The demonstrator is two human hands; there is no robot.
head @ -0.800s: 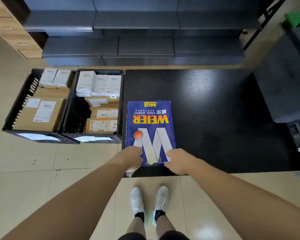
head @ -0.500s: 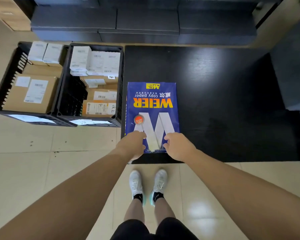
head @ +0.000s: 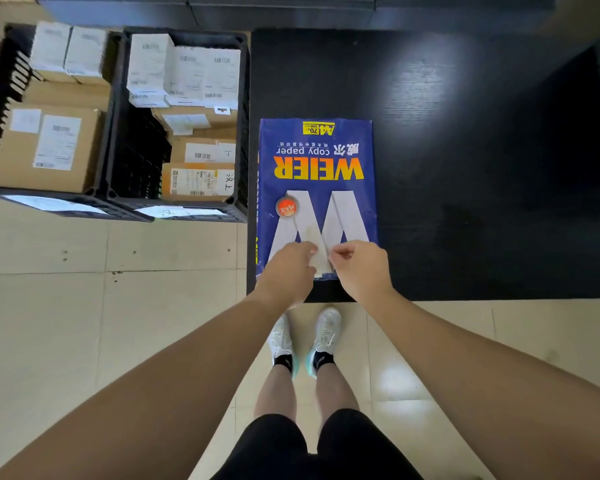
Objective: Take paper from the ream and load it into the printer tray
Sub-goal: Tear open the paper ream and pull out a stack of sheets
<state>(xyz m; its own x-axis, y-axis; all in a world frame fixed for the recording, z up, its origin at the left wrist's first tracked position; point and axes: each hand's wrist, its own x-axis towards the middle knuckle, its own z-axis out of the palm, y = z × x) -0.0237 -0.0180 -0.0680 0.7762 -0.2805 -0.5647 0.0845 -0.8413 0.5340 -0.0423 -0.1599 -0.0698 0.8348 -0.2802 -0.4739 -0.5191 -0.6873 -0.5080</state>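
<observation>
A blue wrapped ream of copy paper (head: 317, 161) lies flat on the black table (head: 471, 174), at its near left corner, with the print upside down to me. Both of my hands are on top of the ream's near end. My left hand (head: 287, 270) has its fingers curled onto the wrapper over the white W. My right hand (head: 360, 268) pinches the wrapper with thumb and forefinger just beside it. The fingertips of the two hands almost meet. No printer or tray is in view.
Two black plastic crates (head: 184, 212) full of cardboard and white boxes stand on the tiled floor left of the table. Dark shelving runs along the back. My feet (head: 305, 337) stand at the table's near edge.
The camera has tilted down and closer. Both hands have moved from the ream's near corners up onto its top and inward toward each other.
</observation>
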